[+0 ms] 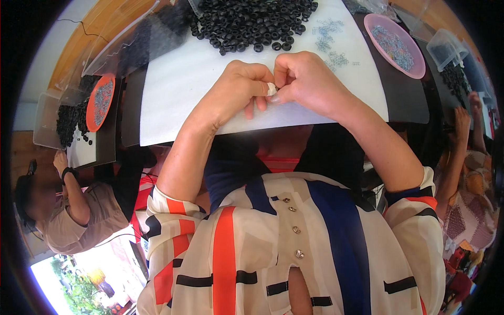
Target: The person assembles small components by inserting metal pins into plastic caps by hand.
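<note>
My left hand (241,86) and my right hand (305,81) meet above the front part of a white sheet (181,97). Both are closed in pinches, with thumbs and forefingers almost touching. A tiny dark bit shows between the fingertips, too small and covered to name. White wrapping (271,89) sits around my left thumb tip. Beyond my hands lies a big heap of small black ring-shaped parts (252,23). Small shiny metal pieces (336,60) are scattered on the sheet behind my right hand.
A pink bowl (418,74) of small metal pieces stands at the right, an orange bowl (90,110) of similar ones at the left. Clear plastic bins (44,123) hold black parts. One person (86,210) works at the left; another's hand (462,121) shows far right.
</note>
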### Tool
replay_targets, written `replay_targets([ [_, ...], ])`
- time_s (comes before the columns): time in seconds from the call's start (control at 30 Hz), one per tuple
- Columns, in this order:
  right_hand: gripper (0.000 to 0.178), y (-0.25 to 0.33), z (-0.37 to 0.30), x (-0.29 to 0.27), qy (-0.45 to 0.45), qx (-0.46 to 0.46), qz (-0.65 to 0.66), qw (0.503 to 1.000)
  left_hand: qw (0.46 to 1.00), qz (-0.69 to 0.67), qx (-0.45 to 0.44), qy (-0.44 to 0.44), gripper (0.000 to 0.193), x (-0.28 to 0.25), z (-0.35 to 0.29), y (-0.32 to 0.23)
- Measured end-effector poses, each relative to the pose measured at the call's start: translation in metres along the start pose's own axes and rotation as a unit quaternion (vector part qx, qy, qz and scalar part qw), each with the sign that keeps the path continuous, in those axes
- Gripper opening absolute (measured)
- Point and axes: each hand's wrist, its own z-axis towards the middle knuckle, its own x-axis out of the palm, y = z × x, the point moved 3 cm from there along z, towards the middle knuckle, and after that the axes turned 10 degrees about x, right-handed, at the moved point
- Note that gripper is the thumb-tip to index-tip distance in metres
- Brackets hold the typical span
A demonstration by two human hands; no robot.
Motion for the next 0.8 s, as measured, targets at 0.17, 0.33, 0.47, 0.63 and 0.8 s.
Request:
replay_targets([
  [0.17, 0.011, -0.001, 0.001, -0.006, 0.074, 0.075, 0.092, 0.99, 1.0, -0.008, 0.007, -0.009, 0.018, 0.003, 0.0, 0.002],
  [0.33, 0.01, 0.004, 0.002, -0.007, 0.071, 0.076, 0.09, 0.99, 1.0, 0.004, 0.008, -0.021, 0.015, 0.005, 0.0, 0.003],
  [0.47, 0.01, 0.003, 0.004, -0.008, 0.073, 0.092, 0.077, 0.99, 0.999, 0.008, 0.013, -0.029, 0.014, 0.006, 0.0, 0.004],
  [0.63, 0.01, 0.007, 0.005, -0.007, 0.072, 0.103, 0.066, 0.99, 0.999, 0.029, -0.001, -0.037, 0.008, 0.006, 0.001, 0.004],
  [0.8, 0.011, 0.009, 0.004, -0.008, 0.072, 0.109, 0.079, 0.988, 0.997, 0.027, -0.002, -0.069, 0.002, 0.008, 0.0, 0.007],
])
